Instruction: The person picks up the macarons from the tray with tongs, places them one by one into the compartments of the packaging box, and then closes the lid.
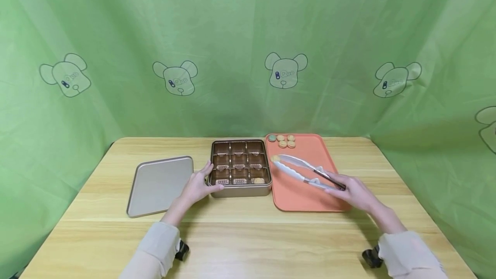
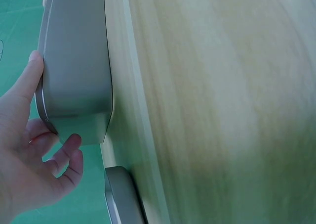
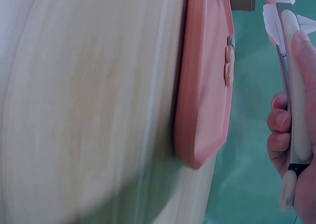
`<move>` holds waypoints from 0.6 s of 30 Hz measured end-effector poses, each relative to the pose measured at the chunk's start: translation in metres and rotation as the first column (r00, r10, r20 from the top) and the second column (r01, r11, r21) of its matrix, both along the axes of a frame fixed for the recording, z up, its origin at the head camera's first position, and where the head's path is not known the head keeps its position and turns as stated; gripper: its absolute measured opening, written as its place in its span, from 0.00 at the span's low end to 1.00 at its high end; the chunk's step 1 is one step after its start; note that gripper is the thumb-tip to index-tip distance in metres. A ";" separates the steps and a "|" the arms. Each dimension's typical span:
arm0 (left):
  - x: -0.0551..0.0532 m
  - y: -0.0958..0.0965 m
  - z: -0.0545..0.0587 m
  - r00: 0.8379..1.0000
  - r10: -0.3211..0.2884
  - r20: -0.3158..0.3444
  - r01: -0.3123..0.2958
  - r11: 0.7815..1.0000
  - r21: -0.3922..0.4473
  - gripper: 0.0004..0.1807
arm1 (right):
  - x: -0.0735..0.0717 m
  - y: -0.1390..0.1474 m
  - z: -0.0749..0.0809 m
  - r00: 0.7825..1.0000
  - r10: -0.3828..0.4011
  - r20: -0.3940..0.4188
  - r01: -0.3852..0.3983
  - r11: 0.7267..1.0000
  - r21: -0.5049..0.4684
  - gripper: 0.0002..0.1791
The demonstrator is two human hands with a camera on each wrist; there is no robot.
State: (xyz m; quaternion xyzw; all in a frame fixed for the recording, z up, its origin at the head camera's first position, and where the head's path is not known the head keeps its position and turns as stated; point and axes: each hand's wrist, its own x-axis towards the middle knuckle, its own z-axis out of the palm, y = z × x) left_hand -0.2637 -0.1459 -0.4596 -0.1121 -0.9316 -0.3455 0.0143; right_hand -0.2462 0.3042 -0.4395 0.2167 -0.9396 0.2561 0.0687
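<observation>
Over the tray (image 1: 298, 199), right hand (image 1: 356, 190) grips tongs (image 1: 289, 171) pinching macaron (image 1: 275, 158); left hand (image 1: 196, 187) grips box (image 1: 242, 191). Likely mid-transfer; next calls for careful lowering.

Between seven and nine o'clock, the left hand (image 1: 196, 185) touches the nine-compartment box (image 1: 240, 191), whose half-past-four compartment holds a macaron (image 1: 258, 181). The flat lid (image 1: 160, 186) lies at half past eight from the box, the coral tray (image 1: 294, 197) at three. The right hand (image 1: 355, 189) grips tongs (image 1: 291, 173) pointing between nine and ten, another macaron (image 1: 275, 158) at their tips.
</observation>
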 end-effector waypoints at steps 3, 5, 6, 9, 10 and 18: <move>0.000 0.001 0.000 1.000 -0.002 0.011 0.001 1.000 0.011 0.50 | 0.000 -0.007 0.001 1.000 0.021 0.007 -0.021 1.000 -0.008 0.31; 0.000 0.001 0.000 1.000 -0.002 0.011 0.002 1.000 0.013 0.49 | 0.001 -0.012 0.003 0.999 0.040 0.001 -0.040 0.999 -0.006 0.31; 0.000 0.001 0.000 1.000 -0.001 0.012 0.001 1.000 0.013 0.49 | 0.001 -0.014 0.003 0.999 0.051 -0.004 -0.051 0.999 -0.001 0.31; -0.001 0.002 0.000 1.000 -0.002 0.014 0.002 1.000 0.012 0.49 | 0.001 -0.022 0.004 0.997 0.080 -0.008 -0.081 0.997 -0.002 0.32; -0.001 0.002 0.000 1.000 -0.002 0.013 0.001 1.000 0.012 0.49 | 0.001 -0.024 0.004 0.996 0.088 -0.004 -0.088 0.996 -0.002 0.32; 0.000 0.001 0.000 1.000 -0.008 0.010 0.008 1.000 0.014 0.49 | -0.001 -0.039 0.003 0.988 0.151 0.020 -0.151 0.988 -0.020 0.33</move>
